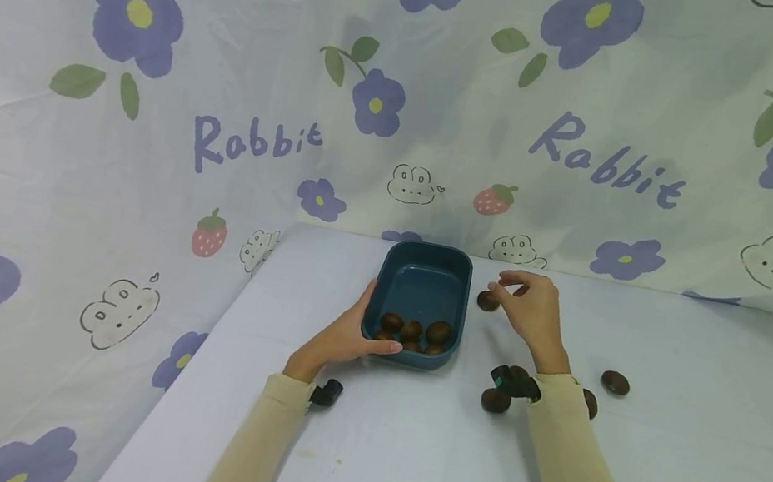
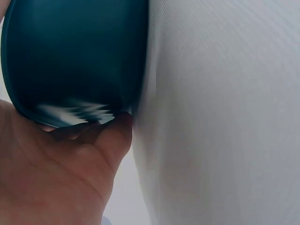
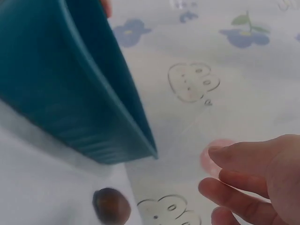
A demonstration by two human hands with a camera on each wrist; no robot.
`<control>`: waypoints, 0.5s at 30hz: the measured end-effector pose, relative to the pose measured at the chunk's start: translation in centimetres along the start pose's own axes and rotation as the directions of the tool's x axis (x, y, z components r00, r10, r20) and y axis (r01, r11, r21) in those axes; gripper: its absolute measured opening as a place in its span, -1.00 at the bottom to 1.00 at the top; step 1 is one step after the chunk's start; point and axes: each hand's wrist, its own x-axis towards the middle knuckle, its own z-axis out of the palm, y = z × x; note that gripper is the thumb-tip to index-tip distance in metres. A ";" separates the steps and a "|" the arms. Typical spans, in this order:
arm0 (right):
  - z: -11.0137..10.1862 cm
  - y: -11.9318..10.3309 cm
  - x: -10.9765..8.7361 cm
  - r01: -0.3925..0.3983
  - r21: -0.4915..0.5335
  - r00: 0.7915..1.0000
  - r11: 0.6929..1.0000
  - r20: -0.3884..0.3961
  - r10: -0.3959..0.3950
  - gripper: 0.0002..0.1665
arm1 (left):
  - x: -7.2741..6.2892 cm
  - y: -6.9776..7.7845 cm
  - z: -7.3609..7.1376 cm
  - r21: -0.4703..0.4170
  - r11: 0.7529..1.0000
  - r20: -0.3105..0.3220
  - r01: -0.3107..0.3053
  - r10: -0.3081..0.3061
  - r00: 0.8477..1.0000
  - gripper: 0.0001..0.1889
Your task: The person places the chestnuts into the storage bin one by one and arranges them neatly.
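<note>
Head view, teal box [image 1: 424,293], long axis running away, left fingers [image 1: 380,347] gripping it, right fingers [image 1: 523,279] parted

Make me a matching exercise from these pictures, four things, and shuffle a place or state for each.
1. Left hand
2. Right hand
3. Teal rectangular container with rounded corners
4. Smooth, brown, rounded pieces inside it

A. Gathered toward the near end
B. Held from its left side
C. Thumb at the container's near rim
D. Right of the container, holding nothing

Pairs: 1-C, 2-D, 3-B, 4-A
</note>
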 end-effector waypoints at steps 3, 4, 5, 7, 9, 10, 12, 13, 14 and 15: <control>0.0 0.6 0.3 -0.020 -0.001 1.000 1.000 0.010 0.020 -0.60 | -0.1 0.1 -0.1 -0.006 1.000 -0.001 -0.001 0.001 1.000 0.43; 0.1 0.8 0.5 -0.029 0.000 0.999 1.000 0.018 0.029 -0.59 | 0.0 0.2 -0.1 -0.009 1.000 -0.002 -0.006 0.006 1.000 0.43; 0.2 1.0 0.7 -0.035 0.000 0.999 0.999 0.026 0.035 -0.58 | 0.0 0.2 -0.2 -0.012 1.000 -0.003 -0.007 0.007 1.000 0.43; 0.4 1.4 1.0 -0.054 0.003 0.997 0.999 0.048 0.054 -0.57 | 0.0 0.3 -0.2 -0.011 1.000 -0.004 -0.011 0.011 1.000 0.42; 0.6 1.8 1.4 -0.082 0.005 0.994 0.997 0.073 0.081 -0.55 | 0.0 0.3 -0.2 -0.012 1.000 -0.002 -0.015 0.015 1.000 0.42; 0.7 2.0 1.5 -0.096 0.002 0.992 0.995 0.088 0.095 -0.54 | 0.0 0.2 -0.2 -0.011 1.000 0.000 -0.017 0.017 1.000 0.42; 0.9 2.4 1.8 -0.123 -0.009 0.986 0.992 0.116 0.123 -0.52 | 0.1 0.1 -0.1 -0.009 1.000 0.004 -0.020 0.020 1.000 0.41; 1.1 2.6 1.9 -0.135 -0.016 0.982 0.991 0.128 0.135 -0.51 | 0.1 0.1 -0.1 -0.007 1.000 0.006 -0.021 0.021 1.000 0.41; 1.2 2.8 2.0 -0.145 -0.022 0.980 0.989 0.137 0.146 -0.50 | 0.1 0.0 -0.1 -0.008 1.000 0.009 -0.023 0.023 1.000 0.41; 1.3 3.0 2.1 -0.152 -0.031 0.977 0.988 0.148 0.155 -0.50 | 0.0 0.0 -0.1 -0.008 1.000 0.010 -0.020 0.020 1.000 0.41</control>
